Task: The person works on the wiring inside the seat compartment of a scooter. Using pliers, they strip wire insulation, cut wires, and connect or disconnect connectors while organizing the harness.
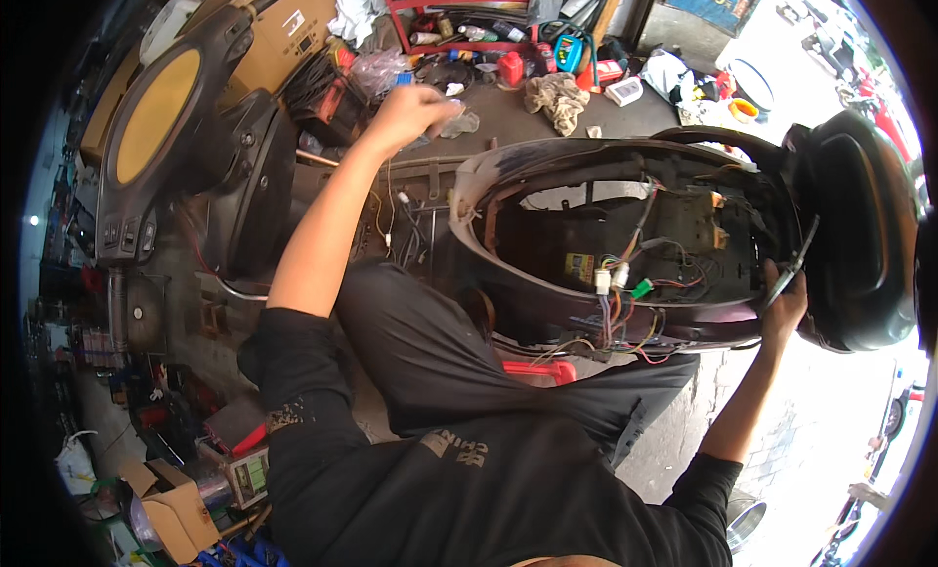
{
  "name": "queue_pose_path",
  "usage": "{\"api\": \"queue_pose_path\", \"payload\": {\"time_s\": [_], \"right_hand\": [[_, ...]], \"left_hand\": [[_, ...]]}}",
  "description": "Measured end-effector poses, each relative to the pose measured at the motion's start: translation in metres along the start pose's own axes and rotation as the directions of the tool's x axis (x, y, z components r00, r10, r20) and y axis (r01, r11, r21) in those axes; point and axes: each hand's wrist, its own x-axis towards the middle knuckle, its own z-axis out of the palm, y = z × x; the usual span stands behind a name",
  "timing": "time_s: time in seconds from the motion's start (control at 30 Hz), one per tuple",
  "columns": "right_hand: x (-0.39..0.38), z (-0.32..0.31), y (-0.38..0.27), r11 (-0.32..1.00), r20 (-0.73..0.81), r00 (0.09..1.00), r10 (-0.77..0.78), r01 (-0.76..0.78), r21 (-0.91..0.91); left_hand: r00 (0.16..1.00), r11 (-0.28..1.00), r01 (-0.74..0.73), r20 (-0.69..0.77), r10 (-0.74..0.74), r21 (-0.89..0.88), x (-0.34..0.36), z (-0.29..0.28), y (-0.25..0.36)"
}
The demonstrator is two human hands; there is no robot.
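The left hand (415, 112) reaches far forward over the oily workshop floor (508, 127), its grip closed in a fist around a small grey rag (457, 123) that sticks out beside the knuckles. Just beyond it lies a crumpled beige cloth (559, 100), and further back a red shelf rack (459, 24) crowded with bottles and cans.

The right hand (785, 308) rests at the rear end of the dark maroon scooter body (547, 235), fingers curled around a thin dark rod (796, 264) beside the raised black seat (860, 225); its grip is narrow, wrapped on the rod. The scooter's under-seat bay lies open, showing a bundle of coloured wires (620, 283) with white and green connectors near its lower edge.

At the far left stands a detached black scooter panel (166, 127) with a yellow oval face. A cardboard box (176, 513) sits at the lower left.
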Motion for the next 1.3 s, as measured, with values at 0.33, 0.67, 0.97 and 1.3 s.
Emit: {"api": "queue_pose_path", "payload": {"time_s": [0.33,0.67,0.97,1.3], "right_hand": [[0.003,-0.001,0.018,0.997,-0.159,0.986,-0.056,0.046,-0.063],[-0.006,0.004,-0.003,0.936,-0.112,0.994,-0.018,-0.023,-0.352],[-0.018,0.013,-0.056,0.979,0.159,0.976,0.148,-0.168,0.115],[-0.087,0.091,-0.170,0.984,0.578,0.806,-0.124,0.027,0.174]], "left_hand": [[0.867,0.809,0.467,0.005,-0.499,-0.357,-0.106,0.106,-0.320],[0.789,0.794,0.607,0.130,-0.601,-0.013,-0.111,0.129,-0.294],[0.943,0.954,0.289,0.196,-0.270,-0.075,-0.069,0.012,-0.076],[0.794,0.879,-0.282,0.422,0.438,-0.384,-0.095,0.150,0.187]]}}
